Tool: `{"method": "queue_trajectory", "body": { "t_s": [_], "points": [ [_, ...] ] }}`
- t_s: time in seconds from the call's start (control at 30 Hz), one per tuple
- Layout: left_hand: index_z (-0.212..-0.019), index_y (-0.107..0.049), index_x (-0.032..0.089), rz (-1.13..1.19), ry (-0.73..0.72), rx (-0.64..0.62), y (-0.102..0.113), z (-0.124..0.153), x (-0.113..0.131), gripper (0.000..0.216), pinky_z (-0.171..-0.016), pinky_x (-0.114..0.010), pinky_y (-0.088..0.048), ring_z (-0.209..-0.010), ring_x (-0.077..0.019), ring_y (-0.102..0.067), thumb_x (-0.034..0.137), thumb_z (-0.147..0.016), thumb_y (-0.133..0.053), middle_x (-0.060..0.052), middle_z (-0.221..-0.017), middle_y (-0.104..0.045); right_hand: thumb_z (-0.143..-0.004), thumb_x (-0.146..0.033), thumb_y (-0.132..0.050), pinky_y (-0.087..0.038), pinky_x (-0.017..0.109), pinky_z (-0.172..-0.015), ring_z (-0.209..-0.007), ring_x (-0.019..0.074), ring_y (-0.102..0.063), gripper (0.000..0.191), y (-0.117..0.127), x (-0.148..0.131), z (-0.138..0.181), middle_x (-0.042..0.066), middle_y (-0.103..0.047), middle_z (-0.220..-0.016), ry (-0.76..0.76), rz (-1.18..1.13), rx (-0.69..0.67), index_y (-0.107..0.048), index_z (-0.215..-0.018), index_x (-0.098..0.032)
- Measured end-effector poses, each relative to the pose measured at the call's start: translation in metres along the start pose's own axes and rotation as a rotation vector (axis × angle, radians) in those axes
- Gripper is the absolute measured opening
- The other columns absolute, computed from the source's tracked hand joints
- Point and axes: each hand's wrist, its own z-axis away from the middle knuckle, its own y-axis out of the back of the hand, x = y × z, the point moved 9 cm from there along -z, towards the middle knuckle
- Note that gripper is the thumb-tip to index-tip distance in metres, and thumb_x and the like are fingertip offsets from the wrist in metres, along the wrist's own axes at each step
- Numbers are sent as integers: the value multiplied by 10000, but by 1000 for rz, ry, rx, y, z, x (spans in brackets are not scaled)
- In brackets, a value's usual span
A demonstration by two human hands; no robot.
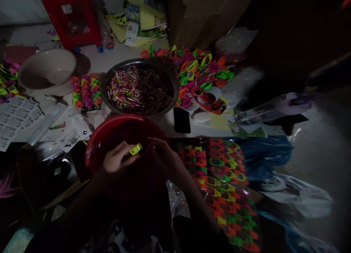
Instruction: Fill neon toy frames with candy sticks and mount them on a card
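Over a large red plastic basin (94, 139), my left hand (117, 159) is closed on a small yellow plastic toy watch (136, 149), pinched between thumb and fingers. My right hand (164, 157) hovers just to the right of it, apart from the yellow piece. Its fingers are loosely curved and spread, with nothing visible between them, though the light is dim. The basin's inside is too dark to make out. Behind it stands a metal bowl (175, 86) full of small wrapped candies (126, 88).
Colourful plastic toy watches (192, 66) are heaped behind the bowl; bagged rows of them (225, 194) lie at my right. A black phone (182, 120), a beige basin (46, 68), printed sheets (18, 117), a red stool (71, 18) and a cardboard box (203, 18) stand around.
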Motion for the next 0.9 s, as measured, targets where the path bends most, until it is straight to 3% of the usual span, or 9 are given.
{"method": "queue_trajectory", "body": {
  "t_s": [0.27, 0.5, 0.67, 0.9],
  "points": [
    [-787, -645, 191, -147, -68, 18, 15, -6, 13, 478, -525, -183, -364, -536, -84, -420, 578, -910, -392, 31, -618, -430, -949, -201, -501, -532, 261, -780, -913, 158, -643, 266, -1, -51, -5, 46, -660, -984, 264, 34, -135, -599, -1185, -276],
    [-855, -688, 205, -220, -90, -3, 16, -4, 11, 479, -511, -173, -378, -512, -78, -434, 567, -919, -381, 21, -620, -483, -940, -206, -523, -530, 250, -778, -871, 147, -636, 268, -6, -48, -15, 46, -628, -944, 248, 32, -148, -605, -1191, -255],
    [-844, -716, 213, -387, -83, 16, 14, -2, 7, 440, -549, -176, -426, -610, -97, -564, 526, -921, -416, -21, -714, -602, -936, -238, -533, -529, 246, -717, -799, 148, -639, 209, -7, -44, -17, 42, -627, -874, 207, 76, -131, -636, -1118, -231],
    [-848, -708, 213, -690, -370, 90, 18, 2, 37, 328, -496, -200, -398, -569, -100, -570, 296, -959, -411, -18, -715, -614, -944, -242, -521, -530, 235, -732, -827, 151, -672, 168, -13, -37, -18, 45, -692, -914, 177, 86, -169, -649, -1050, -212]
  ]
}}
